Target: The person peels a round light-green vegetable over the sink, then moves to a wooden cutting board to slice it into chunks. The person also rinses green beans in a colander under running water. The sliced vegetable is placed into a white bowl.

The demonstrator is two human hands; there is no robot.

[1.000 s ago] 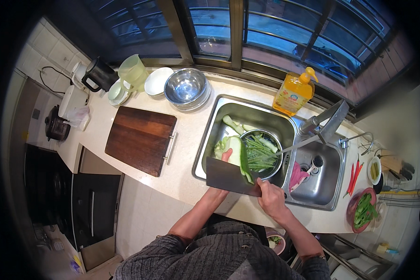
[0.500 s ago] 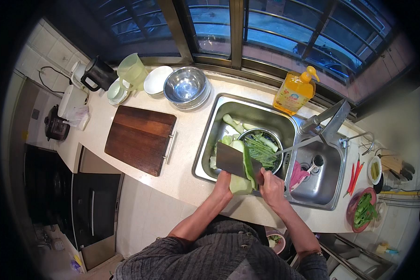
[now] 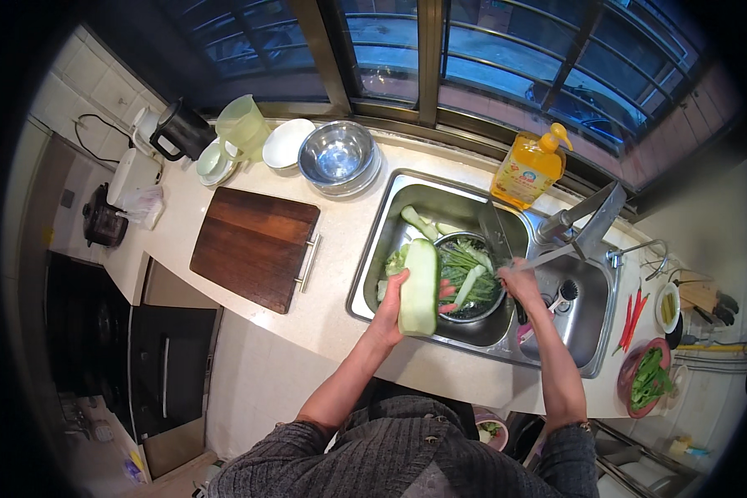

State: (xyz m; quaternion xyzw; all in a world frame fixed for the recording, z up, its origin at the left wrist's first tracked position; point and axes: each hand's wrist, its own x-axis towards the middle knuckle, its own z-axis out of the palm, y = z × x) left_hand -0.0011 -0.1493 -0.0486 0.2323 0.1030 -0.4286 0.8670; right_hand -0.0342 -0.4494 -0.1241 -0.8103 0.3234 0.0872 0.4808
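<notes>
Pale-green gourd (image 3: 419, 290) clamped in the left hand (image 3: 388, 310), thumb and fingers round it, over the front edge of the left sink basin (image 3: 452, 201). Right hand (image 3: 519, 283) closed on a cleaver (image 3: 495, 234), blade raised above that basin, apart from the gourd. I see a metal bowl (image 3: 473, 319) of greens (image 3: 473, 289) between the hands. Dark wooden board (image 3: 256, 249) on the bench (image 3: 340, 249), left of the basin.

Passable over bare counter (image 3: 339, 241) between cutting board (image 3: 253, 249) and sink (image 3: 452, 204). Obstructed above the latter by pale-green gourd (image 3: 419, 290) and cleaver (image 3: 495, 231); restricted along its back edge by pump bottle (image 3: 528, 173) and faucet (image 3: 568, 217).
</notes>
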